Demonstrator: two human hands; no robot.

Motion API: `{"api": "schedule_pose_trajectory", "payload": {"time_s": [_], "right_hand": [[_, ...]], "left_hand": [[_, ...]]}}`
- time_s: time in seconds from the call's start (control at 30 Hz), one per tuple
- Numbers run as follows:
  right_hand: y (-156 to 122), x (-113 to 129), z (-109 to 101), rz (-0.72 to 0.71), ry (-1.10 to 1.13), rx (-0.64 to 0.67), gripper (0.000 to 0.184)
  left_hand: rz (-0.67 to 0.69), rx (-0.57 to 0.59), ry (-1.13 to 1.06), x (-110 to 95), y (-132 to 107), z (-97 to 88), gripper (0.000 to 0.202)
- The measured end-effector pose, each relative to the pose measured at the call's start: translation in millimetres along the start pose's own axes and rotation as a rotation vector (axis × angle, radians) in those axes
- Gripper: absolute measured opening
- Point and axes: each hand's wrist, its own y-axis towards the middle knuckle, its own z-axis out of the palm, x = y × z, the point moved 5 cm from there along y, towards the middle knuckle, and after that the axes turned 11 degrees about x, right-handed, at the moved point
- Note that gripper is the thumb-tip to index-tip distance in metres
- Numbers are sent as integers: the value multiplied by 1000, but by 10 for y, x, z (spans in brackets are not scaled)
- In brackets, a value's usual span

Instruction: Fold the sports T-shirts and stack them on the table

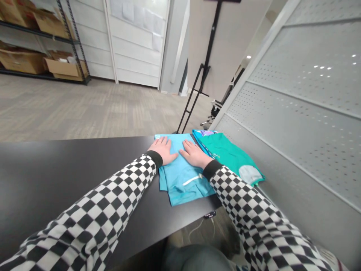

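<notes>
Head view: left hand [163, 150] and right hand [194, 154] rest open, apart, on folded blue cloth [183, 177].

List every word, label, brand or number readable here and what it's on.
Nothing is legible.
Printed patch on the folded blue garment: too small to read.
Small mark on the green garment: too small to read.
Black tag at the edge of the black table: too blurred to read.
Sheets of paper: too blurred to read.
</notes>
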Motion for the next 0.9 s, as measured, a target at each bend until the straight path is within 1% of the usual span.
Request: {"api": "schedule_pose_trajectory", "payload": {"time_s": [0.1,0.17,0.23,0.33,0.4,0.47,0.6,0.67,0.73,0.77,0.83,0.9], "right_hand": [[-338,-150,67,64,-11,18,92],[-597,-176,128,112,-56,-11,94],[-854,-103,195,115,-105,-84,94],[-1167,120,347,41,-106,-146,92],[-1294,244,447,10,-83,-154,89],[-1357,317,500,-3,-70,-175,87],[-1360,339,498,-15,-45,-207,86],[-1341,324,486,-17,-36,-212,84],[-1324,304,482,-18,-23,-225,79],[-1316,292,483,-19,-12,-237,75],[-1303,266,484,-22,21,-268,66],[-1304,249,475,-25,53,-310,59]], "left_hand": [[-25,13,12,8,7,-6,109],[-34,18,13,13,17,2,112],[-34,12,11,19,24,11,112],[-27,-2,13,29,26,24,108],[-21,-8,19,36,28,32,107],[-20,-13,24,48,35,33,108],[-24,-24,35,47,8,-9,104],[9,-64,60,-34,-87,-48,96],[96,-104,83,-206,-267,-50,88],[159,-103,88,-321,-387,-21,85],[282,-51,81,-564,-671,99,83],[354,14,65,-767,-987,252,84]]}}
